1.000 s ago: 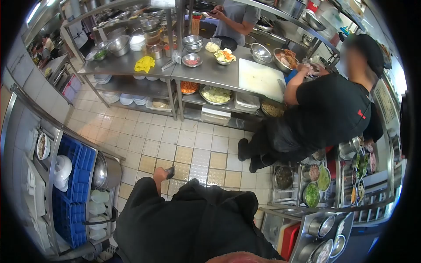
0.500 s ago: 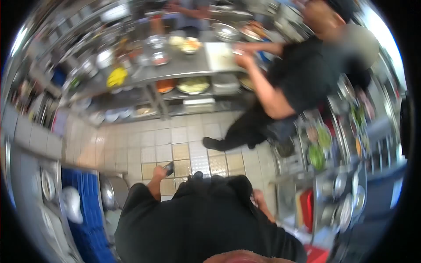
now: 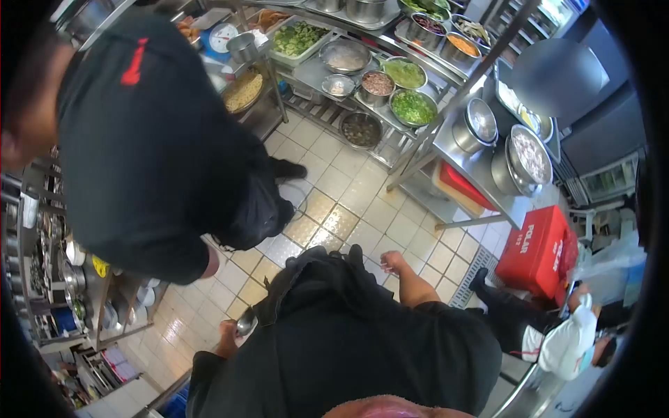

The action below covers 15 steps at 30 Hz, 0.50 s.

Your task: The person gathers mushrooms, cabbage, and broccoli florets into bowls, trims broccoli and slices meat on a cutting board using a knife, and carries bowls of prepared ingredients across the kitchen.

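My left hand [image 3: 227,337] is low beside my dark clothing, closed around a metal spoon [image 3: 247,322] whose rounded shiny end points up and inward. On the other side, my right hand [image 3: 393,262] hangs over the tiled floor with its fingers curled in. Whether it holds something small is too unclear to tell. Neither hand touches a table or shelf. The nearest furniture to my right hand is a steel table [image 3: 446,143] bearing metal bowls.
A person in black [image 3: 150,139] stands close on the left. Ahead, a steel rack carries chopped greens [image 3: 413,107] and other bowls of food. On the right are a red cooler box [image 3: 533,247], a floor drain [image 3: 476,277] and another person in a white top [image 3: 568,341].
My view has swung right, bringing the food rack, red cooler and another person into sight. The person in black now appears at the left. My left hand still holds the spoon.
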Each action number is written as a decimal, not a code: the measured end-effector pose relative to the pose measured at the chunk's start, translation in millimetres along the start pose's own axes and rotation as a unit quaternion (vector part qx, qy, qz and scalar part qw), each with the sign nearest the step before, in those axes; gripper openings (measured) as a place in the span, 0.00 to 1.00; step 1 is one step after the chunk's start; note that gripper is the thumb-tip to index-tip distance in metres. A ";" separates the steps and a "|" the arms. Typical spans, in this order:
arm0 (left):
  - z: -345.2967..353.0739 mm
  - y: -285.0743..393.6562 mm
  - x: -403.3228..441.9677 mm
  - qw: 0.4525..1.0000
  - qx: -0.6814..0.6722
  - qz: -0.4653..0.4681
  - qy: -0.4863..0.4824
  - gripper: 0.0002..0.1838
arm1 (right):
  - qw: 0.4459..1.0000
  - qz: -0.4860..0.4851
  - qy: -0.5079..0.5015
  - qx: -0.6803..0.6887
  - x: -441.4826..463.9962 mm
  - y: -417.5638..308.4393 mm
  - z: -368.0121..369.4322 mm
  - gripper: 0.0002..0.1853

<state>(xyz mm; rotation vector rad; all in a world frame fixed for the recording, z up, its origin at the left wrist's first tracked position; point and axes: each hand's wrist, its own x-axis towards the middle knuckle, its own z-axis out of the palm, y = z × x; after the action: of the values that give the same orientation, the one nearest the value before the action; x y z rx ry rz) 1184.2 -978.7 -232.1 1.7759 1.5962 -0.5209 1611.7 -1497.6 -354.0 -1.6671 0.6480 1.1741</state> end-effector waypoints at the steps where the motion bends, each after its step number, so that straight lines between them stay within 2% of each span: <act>1: 0.8 -3.6 -8.3 1.000 0.008 -0.016 -0.007 0.26 | 1.000 0.006 -0.009 -0.011 3.0 2.0 -5.2 0.06; 3: 6.4 -10.9 -25.1 0.998 0.024 -0.049 -0.027 0.25 | 0.999 0.018 -0.027 -0.033 7.9 -8.9 -8.5 0.05; 4: 11.5 -13.2 -31.2 0.997 0.030 -0.063 -0.039 0.24 | 0.999 0.015 -0.017 -0.041 9.6 -20.7 -7.8 0.11; 7: 28.4 -6.4 -50.6 0.991 0.052 -0.096 -0.083 0.22 | 0.987 -0.062 -0.075 -0.129 47.1 -55.9 -5.1 0.11; 8: 33.4 0.2 -51.6 0.988 0.057 -0.105 -0.096 0.21 | 0.989 -0.049 -0.062 -0.127 52.7 -69.6 -2.4 0.11; 10: 46.9 20.2 -42.9 0.984 0.065 -0.114 -0.120 0.20 | 0.992 -0.027 -0.034 -0.121 45.5 -136.4 20.9 0.11; 13: 62.3 59.0 -18.9 0.980 0.069 -0.115 -0.145 0.18 | 0.989 -0.069 -0.009 -0.127 60.9 -206.6 42.3 0.08; 15: 64.7 89.3 -1.0 0.979 0.064 -0.111 -0.158 0.17 | 0.986 -0.059 -0.030 -0.156 74.0 -249.1 47.7 0.12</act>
<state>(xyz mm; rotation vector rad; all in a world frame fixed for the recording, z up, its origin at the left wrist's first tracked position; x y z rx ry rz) 1280.6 -1026.7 -256.0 1.5189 1.5688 -0.9803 1827.4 -1347.7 -325.4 -1.8936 0.3347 1.2821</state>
